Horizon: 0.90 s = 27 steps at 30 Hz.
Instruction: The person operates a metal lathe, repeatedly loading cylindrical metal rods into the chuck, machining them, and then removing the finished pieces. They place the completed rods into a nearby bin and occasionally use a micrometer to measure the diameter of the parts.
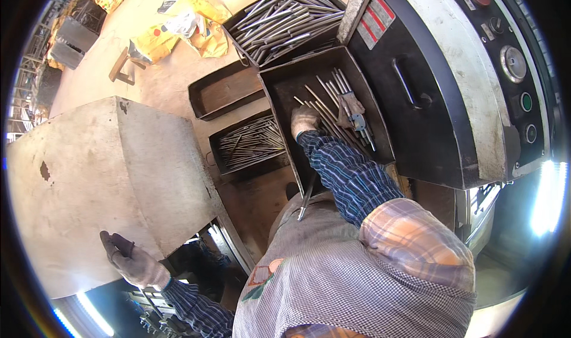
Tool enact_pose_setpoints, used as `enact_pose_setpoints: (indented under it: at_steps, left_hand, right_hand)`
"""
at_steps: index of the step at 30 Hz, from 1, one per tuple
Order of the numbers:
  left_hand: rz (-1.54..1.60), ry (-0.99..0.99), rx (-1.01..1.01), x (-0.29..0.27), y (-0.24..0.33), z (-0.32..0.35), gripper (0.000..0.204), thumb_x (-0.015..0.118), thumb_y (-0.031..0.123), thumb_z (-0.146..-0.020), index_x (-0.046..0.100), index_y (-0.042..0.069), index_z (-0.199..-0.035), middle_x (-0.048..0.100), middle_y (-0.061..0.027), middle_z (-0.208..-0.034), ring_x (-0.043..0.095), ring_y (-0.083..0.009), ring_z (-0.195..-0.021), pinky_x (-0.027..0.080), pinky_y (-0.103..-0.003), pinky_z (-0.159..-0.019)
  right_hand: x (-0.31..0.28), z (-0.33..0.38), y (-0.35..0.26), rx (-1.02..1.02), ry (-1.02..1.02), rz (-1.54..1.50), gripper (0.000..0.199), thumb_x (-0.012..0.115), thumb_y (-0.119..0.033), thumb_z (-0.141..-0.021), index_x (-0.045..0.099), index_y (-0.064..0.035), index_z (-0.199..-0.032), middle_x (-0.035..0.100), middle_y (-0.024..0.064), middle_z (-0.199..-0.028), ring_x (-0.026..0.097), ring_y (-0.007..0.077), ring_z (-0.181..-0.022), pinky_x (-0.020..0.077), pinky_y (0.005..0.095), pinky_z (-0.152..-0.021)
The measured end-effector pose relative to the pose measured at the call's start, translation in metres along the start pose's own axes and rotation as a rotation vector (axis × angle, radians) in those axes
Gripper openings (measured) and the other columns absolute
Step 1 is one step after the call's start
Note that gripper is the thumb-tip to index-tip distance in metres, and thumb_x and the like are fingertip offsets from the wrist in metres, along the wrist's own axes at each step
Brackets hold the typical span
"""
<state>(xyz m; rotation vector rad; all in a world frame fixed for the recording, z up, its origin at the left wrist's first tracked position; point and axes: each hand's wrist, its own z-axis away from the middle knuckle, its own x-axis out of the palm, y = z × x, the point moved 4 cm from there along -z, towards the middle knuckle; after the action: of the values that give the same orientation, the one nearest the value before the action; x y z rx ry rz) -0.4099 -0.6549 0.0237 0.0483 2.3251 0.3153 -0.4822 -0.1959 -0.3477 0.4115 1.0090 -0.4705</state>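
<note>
My right hand point(304, 122), in a pale glove, reaches into a dark metal tray point(285, 79). Its fingers are closed at the left side of several thin metal rods point(326, 113), and one rod's tip sticks out above them; the fingertips are partly hidden. To the right of these rods lie a crumpled rag point(351, 107) and a small grey metal tool point(358, 122) of a kind I cannot make out. My left hand point(135, 262), gloved with dark fingertips, is held open in front of the pale metal cabinet point(71, 183), its fingers stretched out, holding nothing.
Beyond the tray stands a bin heaped with metal rods point(291, 19). To its left are a shallow rusty tray point(223, 91) and a box of thinner rods point(250, 143). A machine with a black handled door point(410, 94) and buttons borders the right. Yellow bags point(196, 34) lie on the floor.
</note>
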Motion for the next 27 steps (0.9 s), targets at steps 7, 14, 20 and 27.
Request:
enact_pose_setpoints:
  at_steps: [7,14,20,27]
  left_hand:
    - [-0.065,0.043,0.083,0.000,0.005,-0.002,0.030,0.058,0.008,-0.103,0.063,-0.002,-0.131,0.066,-0.0162,-0.131,0.066,-0.0273,-0.117,0.057,-0.035,-0.096]
    - [-0.024,0.063,0.101,0.000,0.000,0.000,0.030,0.059,0.008,-0.103,0.063,-0.002,-0.130,0.066,-0.0164,-0.130,0.066,-0.0273,-0.117,0.057,-0.035,-0.095]
    - [0.093,0.076,0.119,0.004,-0.006,-0.001,0.031,0.060,0.003,-0.101,0.063,-0.002,-0.131,0.066,-0.0185,-0.129,0.066,-0.0289,-0.117,0.057,-0.035,-0.096]
    - [0.467,0.071,0.028,0.010,0.000,0.001,0.037,0.049,0.002,-0.104,0.053,-0.004,-0.140,0.061,-0.0195,-0.133,0.063,-0.0253,-0.118,0.057,-0.031,-0.090]
  right_hand:
    - [0.003,-0.008,0.003,-0.017,0.031,-0.020,0.022,0.069,-0.023,-0.089,0.077,-0.0148,-0.108,0.074,0.0091,-0.115,0.073,0.0246,-0.103,0.0606,0.0407,-0.072]
    - [-0.020,0.011,0.040,0.075,-0.124,-0.535,0.031,0.061,-0.017,-0.092,0.067,-0.0110,-0.122,0.071,0.0170,-0.117,0.069,0.0339,-0.112,0.0560,0.0480,-0.088]
    - [-0.075,0.073,0.097,-0.118,0.052,-0.993,0.034,0.068,-0.025,-0.095,0.058,-0.0113,-0.125,0.071,0.0142,-0.109,0.069,0.0271,-0.099,0.0540,0.0376,-0.086]
    - [-0.182,0.181,0.129,-0.443,0.301,-1.813,0.012,0.066,-0.007,-0.099,0.061,-0.0087,-0.109,0.061,-0.0008,-0.087,0.061,0.0087,-0.074,0.0516,0.0239,-0.061]
